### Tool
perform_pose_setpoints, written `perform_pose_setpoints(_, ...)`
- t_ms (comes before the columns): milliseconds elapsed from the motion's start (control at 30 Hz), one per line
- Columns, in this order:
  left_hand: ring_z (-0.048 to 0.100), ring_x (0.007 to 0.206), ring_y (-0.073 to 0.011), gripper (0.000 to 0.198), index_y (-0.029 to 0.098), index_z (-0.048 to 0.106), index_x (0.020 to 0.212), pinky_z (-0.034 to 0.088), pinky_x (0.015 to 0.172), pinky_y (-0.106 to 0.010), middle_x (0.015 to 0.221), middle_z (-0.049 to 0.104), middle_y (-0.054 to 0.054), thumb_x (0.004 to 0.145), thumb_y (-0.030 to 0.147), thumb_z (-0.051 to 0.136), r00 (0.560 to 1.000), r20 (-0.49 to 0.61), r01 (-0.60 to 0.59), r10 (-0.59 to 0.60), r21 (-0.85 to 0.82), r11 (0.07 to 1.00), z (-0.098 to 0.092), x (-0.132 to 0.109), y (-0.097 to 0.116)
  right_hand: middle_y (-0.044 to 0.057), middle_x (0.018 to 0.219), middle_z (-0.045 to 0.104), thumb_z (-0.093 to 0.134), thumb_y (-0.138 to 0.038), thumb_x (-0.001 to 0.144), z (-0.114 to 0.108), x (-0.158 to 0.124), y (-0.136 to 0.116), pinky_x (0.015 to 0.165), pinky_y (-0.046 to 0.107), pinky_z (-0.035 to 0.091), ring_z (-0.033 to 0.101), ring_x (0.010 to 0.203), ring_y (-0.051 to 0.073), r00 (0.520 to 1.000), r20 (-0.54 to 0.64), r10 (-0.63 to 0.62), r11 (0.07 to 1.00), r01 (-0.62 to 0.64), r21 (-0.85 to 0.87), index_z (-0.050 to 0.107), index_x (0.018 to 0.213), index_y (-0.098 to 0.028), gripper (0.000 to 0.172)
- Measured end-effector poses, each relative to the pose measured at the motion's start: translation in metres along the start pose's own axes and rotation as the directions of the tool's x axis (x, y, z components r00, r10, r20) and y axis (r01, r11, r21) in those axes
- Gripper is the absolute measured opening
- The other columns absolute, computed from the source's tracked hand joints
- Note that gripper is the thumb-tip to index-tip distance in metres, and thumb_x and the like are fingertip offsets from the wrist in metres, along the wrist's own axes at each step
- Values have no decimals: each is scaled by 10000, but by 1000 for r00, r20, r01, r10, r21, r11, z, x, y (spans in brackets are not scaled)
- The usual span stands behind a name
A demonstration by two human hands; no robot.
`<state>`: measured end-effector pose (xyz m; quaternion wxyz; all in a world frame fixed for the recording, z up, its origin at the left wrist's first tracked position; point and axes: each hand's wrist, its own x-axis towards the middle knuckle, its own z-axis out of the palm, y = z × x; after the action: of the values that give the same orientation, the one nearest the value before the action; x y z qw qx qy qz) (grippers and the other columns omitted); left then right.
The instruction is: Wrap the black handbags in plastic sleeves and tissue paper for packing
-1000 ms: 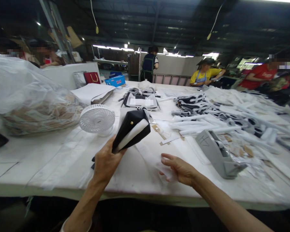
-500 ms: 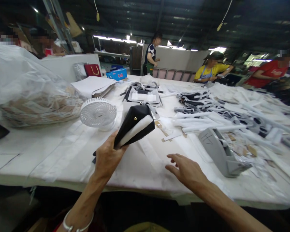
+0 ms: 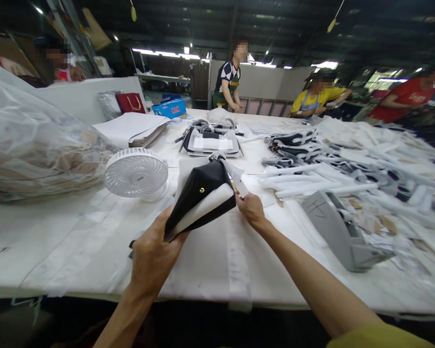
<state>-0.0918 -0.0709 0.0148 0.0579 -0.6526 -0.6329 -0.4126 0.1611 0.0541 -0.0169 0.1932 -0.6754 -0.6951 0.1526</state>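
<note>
A black handbag (image 3: 199,191) with a gold stud and a white padding strip (image 3: 205,207) along it is tilted above the table. Wrapped round its lower left end is my left hand (image 3: 155,246), closed. My right hand (image 3: 252,209) is at the bag's right end with fingers curled closed, the tips partly hidden by the bag. By those fingers hangs a pale strip (image 3: 238,180) coming from the bag's grey-wrapped top; whether they pinch it or the bag's edge I cannot make out.
A white fan (image 3: 137,173) and a large plastic sack (image 3: 39,140) stand left. Another wrapped bag (image 3: 213,142) lies ahead. On the right are a grey tape dispenser (image 3: 333,227) and piled wrapped straps (image 3: 293,145). Several people work beyond the white table (image 3: 203,275).
My right hand has moved forward and left from open above the table to the bag's right end, its fingers now curled. The bag stays in my left hand. The view has shifted slightly.
</note>
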Motion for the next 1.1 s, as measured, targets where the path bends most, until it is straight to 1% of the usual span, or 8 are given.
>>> perform_pose_setpoints(133, 733, 893, -235, 524, 259, 550, 1341, 555, 849, -293, 1108, 742, -48, 845, 361, 688, 996, -25, -87, 87, 28, 996, 6, -6, 0, 133, 1198, 655, 581, -278, 855, -26, -4, 26, 824, 338, 493, 667, 935, 253, 986, -164, 1, 994, 17, 110, 397, 1467, -164, 649)
perform_pose_setpoints(267, 733, 906, -240, 545, 255, 535, 1359, 556, 857, -297, 1128, 737, -52, 844, 342, 691, 995, -21, -93, 93, 23, 995, 5, -5, 1, 110, 1173, 666, 557, -261, 878, -26, -47, 41, 905, 397, 499, 658, 986, 254, 973, -189, -130, 982, 153, 113, 673, 1144, -204, 296)
perform_pose_setpoints(367, 732, 923, -242, 539, 241, 536, 1352, 557, 869, -299, 1142, 733, -58, 843, 328, 692, 993, -33, -111, 112, 23, 994, 3, -3, 3, 89, 1207, 678, 542, -291, 920, -14, -105, 36, 1043, 452, 440, 613, 1133, 265, 943, -90, -319, 930, 330, 161, 724, 1057, -263, 229)
perform_pose_setpoints(567, 684, 1076, -237, 509, 168, 507, 1363, 541, 940, -324, 1250, 677, -117, 862, 85, 532, 911, -20, -412, 413, 46, 910, 17, -13, 19, 91, 1551, 380, 651, -213, 825, 11, -191, 18, 1209, 528, 201, 307, 1441, 301, 720, 258, -644, 762, 631, 143, 367, 1502, -238, 735)
perform_pose_setpoints(733, 621, 1187, -239, 426, 111, 573, 1295, 524, 991, -366, 1293, 651, -125, 919, 37, 385, 742, 49, -670, 669, 84, 737, 44, -39, 31, 142, 1288, 642, 579, -129, 858, 1, -209, 24, 1058, 379, 470, 580, 1218, 235, 652, -12, -758, 644, 752, 141, 526, 1345, -156, 491)
perform_pose_setpoints(833, 601, 1213, -250, 389, 105, 587, 1290, 514, 1008, -376, 1311, 639, -127, 961, 83, 380, 702, 62, -711, 709, 115, 694, 53, -50, 31, 101, 1016, 728, 551, -101, 898, -24, -212, 15, 842, 260, 561, 683, 932, 172, 568, -184, -802, 536, 821, 197, 625, 1170, -154, 287)
perform_pose_setpoints(1000, 588, 1230, -246, 371, 114, 590, 1292, 503, 1027, -376, 1325, 628, -134, 986, 126, 381, 707, 66, -705, 704, 142, 694, 57, -56, 29, 43, 878, 728, 569, -132, 916, -68, -159, -17, 769, 244, 553, 686, 816, 156, 698, -356, -622, 664, 710, 232, 689, 984, -201, 154)
perform_pose_setpoints(1100, 586, 1234, -243, 371, 114, 586, 1297, 506, 1029, -374, 1313, 636, -136, 980, 116, 393, 710, 59, -700, 701, 164, 695, 59, -57, 29, 26, 844, 740, 597, -220, 901, -77, -88, -30, 782, 267, 542, 694, 792, 169, 847, -259, -465, 832, 518, 200, 722, 855, -206, 134)
